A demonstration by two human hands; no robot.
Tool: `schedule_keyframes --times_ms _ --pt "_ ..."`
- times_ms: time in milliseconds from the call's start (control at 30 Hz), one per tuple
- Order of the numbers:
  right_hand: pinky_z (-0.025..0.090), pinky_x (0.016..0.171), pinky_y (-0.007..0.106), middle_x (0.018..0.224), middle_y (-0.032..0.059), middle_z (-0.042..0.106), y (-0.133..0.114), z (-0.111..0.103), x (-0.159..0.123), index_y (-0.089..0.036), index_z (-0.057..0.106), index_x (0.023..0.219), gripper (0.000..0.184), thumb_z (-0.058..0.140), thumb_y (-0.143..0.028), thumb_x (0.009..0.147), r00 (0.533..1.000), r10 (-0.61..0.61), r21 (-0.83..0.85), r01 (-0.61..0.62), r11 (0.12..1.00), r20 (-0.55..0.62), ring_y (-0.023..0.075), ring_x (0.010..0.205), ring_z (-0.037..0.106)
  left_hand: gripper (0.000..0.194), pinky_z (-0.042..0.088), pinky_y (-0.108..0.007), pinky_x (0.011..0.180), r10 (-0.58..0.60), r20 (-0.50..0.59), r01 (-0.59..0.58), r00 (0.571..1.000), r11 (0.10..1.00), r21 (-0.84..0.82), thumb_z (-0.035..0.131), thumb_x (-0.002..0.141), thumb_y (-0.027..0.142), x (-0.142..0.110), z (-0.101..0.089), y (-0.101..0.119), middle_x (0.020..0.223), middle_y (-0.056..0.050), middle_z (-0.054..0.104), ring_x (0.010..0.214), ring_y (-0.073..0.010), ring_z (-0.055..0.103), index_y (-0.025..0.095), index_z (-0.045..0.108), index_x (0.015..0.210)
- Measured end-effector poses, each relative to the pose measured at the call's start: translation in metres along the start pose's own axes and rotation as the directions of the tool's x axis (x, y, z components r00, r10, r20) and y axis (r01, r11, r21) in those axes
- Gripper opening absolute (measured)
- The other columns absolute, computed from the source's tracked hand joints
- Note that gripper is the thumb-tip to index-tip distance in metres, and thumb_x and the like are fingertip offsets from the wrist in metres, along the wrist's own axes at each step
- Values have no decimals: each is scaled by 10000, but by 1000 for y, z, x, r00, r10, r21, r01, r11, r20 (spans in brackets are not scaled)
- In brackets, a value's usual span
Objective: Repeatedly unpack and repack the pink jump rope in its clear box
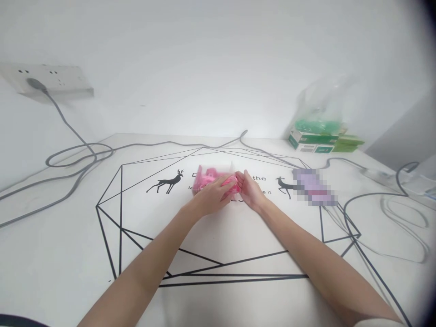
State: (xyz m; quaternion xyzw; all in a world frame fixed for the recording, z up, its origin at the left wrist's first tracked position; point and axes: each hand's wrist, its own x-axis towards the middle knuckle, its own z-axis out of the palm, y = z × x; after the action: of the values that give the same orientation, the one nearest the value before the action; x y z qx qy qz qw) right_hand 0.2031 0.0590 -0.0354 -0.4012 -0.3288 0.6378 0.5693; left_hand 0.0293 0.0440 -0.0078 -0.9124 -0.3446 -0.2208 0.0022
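Plain white wall (204, 68) beyond both hands, and under them a white tabletop (51, 272) printed with black lines and lettering. Now to the centre, just ahead of the hands and between them: a bright pink plastic item (208, 174), blurred, upright-walled at its left end. Left hand (215, 195) right over its near side, fingers curled round and gripping! Right hand (251, 188) in close at its right edge, fingers half bent; impossible to tell grip from touch in this blur. Out left of the left hand, a black printed deer (166, 182). Farther left and higher, a dark grey plug (36, 84) in a white wall socket panel (73, 77). Over to the right of the right hand, a flat purple oblong (311, 184), pixelated; farther off beyond it, a green-and-white cardboard box (313, 140) beneath a clear plastic bag (320, 102).
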Motion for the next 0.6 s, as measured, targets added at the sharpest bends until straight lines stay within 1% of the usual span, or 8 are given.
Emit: schedule_keyframes --times_ms 33,100,133,200,300,400,467,600 --pt "439 1119 355 1352 86 626 -2 0 -3 -203 681 1073 330 489 -449 965 1000 8 12 -7 1000 -16 201 1325 529 368 566 -346 852 0 -4 0 1000 1000 0 444 1005 304 0 0 0 1413 -80 542 1024 -210 675 261 508 1365" --pt "417 1141 329 1352 51 633 -5 -2 -10 -213 688 1077 214 588 -297 907 998 11 39 -8 999 -69 189 1316 540 371 565 -351 851 -2 -17 2 1000 1000 1 446 1005 312 -1 1 -1 1431 -84 525 1025 -213 676 267 508 1368" --pt "410 1147 321 1351 36 637 -6 -3 -13 -218 688 1093 238 614 -214 867 997 7 38 -4 999 -78 183 1307 548 371 567 -351 840 -3 -21 3 1000 1000 0 447 1004 317 -1 2 -1 1437 -86 519 1008 -212 680 269 509 1367" --pt "397 1157 317 1326 28 659 -8 -6 -17 -222 686 1134 346 627 -115 811 999 14 19 -14 1000 -36 175 1284 571 372 569 -347 819 -3 -17 3 1000 1000 -7 449 1004 322 -1 3 -2 1432 -91 521 967 -203 687 266 508 1367" --pt "392 1162 339 1261 48 699 -9 -11 -20 -213 681 1180 369 640 -130 822 995 42 -23 -40 999 89 185 1262 591 370 572 -329 784 -7 4 7 1000 1000 -26 448 1007 324 -1 3 -3 1399 -94 543 921 -188 688 259 505 1366" --pt "389 1162 342 1292 53 684 -8 -16 -19 -212 671 1196 393 658 -118 814 988 31 -23 -28 999 154 189 1275 582 349 571 -311 731 -23 27 24 999 999 -35 447 1009 343 -1 1 -2 1394 -95 542 866 -172 687 260 527 1339" --pt "387 1162 344 1340 51 654 -7 -18 -17 -218 660 1214 438 663 -93 794 985 18 -21 -15 1000 170 191 1294 567 338 571 -314 728 -33 30 34 999 999 -30 449 1009 355 -1 0 -1 1387 -96 547 859 -173 686 260 545 1319" --pt "376 1166 352 1444 66 568 -3 -15 -13 -208 587 1326 597 677 -70 752 990 5 -51 3 999 138 203 1348 517 332 566 -348 811 -39 16 39 999 999 -27 437 1015 354 -1 -1 0 1379 -88 552 900 -179 687 270 554 1315"
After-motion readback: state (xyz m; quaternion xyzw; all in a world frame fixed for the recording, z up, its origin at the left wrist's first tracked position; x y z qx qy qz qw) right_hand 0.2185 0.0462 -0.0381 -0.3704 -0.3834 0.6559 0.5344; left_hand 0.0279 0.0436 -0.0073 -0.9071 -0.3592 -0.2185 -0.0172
